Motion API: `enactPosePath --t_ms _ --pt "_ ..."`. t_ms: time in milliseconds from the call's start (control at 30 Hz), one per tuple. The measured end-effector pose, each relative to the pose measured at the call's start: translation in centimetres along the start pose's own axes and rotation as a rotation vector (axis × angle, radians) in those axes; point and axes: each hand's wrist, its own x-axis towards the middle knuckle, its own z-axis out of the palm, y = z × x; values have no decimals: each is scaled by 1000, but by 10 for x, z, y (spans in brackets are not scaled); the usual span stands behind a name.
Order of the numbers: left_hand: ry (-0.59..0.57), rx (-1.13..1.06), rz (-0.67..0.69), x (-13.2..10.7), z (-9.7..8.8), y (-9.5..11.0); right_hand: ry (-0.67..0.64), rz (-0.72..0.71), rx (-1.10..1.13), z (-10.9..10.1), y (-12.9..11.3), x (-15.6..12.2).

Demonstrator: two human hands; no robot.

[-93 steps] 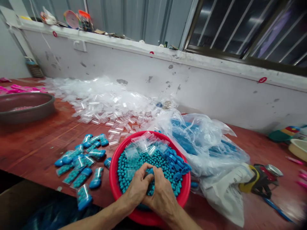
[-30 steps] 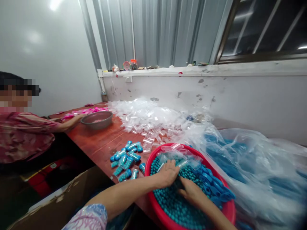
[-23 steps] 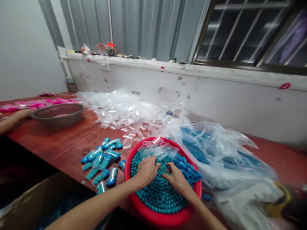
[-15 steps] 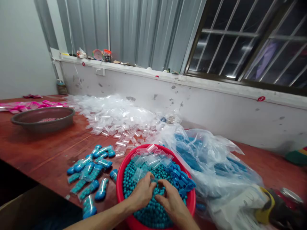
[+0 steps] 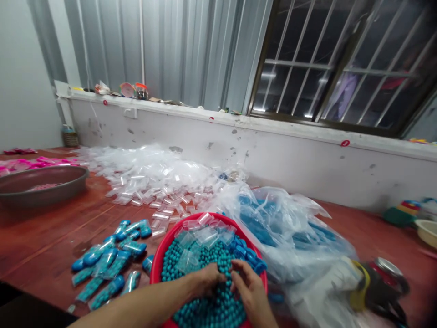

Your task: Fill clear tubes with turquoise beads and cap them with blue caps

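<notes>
A red basin (image 5: 157, 259) full of small teal beads (image 5: 221, 298) stands before me. My left hand (image 5: 209, 279) reaches down into the beads; its fingertips are blurred and partly hidden, so any hold is unclear. Close beside it, my right hand (image 5: 248, 287) hovers over the beads with bent fingers apart and nothing visible between them. Clear plastic sleeves (image 5: 206, 237) lie on the beads at the basin's far side. Blue plastic caps (image 5: 247, 255) are heaped at its right inner edge. Left of the basin, several bead-filled clear tubes with blue ends (image 5: 118, 262) lie on the table.
Loose clear sleeves (image 5: 146, 171) spread over the red table (image 5: 44, 241) toward the wall. A plastic bag with blue pieces (image 5: 273, 223) sits right of the basin. A grey-brown basin (image 5: 68, 189) stands far left. A dark object with a yellow band (image 5: 358, 287) lies at right.
The view has turned to the right, so things sit further left. My left hand has dipped lower into the beads, and the hands are slightly further apart.
</notes>
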Motion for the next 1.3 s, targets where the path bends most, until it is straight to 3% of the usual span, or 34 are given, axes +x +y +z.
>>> enactPosePath --t_ms 100,200,333,467,667,867,967,1033,1100,1200,1300 --pt "0 -142 -58 -5 -10 3 41 26 148 -9 -14 -4" --pt "36 -249 -96 -12 -19 6 64 39 155 -22 -18 -8" --pt "109 -289 -108 -23 -25 7 -45 18 -167 -35 -15 -10" --pt "196 -275 -92 -33 -24 -1 -237 -114 -550 -28 -25 -1" --pt "171 -257 -135 -52 -17 2 -420 -229 -720 4 -35 9" --pt "196 -220 -211 -62 -19 0 -471 -197 -982 -11 -35 2" --pt "130 -263 -219 -63 -19 -2 -327 -178 -1182 -18 -39 14" --pt "97 -282 -213 -63 -18 -4 -172 -136 -1321 -15 -38 26" --pt "103 -307 -190 -62 -18 -7 -103 -108 -1387 -8 -33 34" --pt "92 -355 -155 -58 -18 -13 -134 -147 -1363 1 -24 42" --pt "63 -356 -120 -51 -19 -21 -148 -187 -1087 1 -20 49"
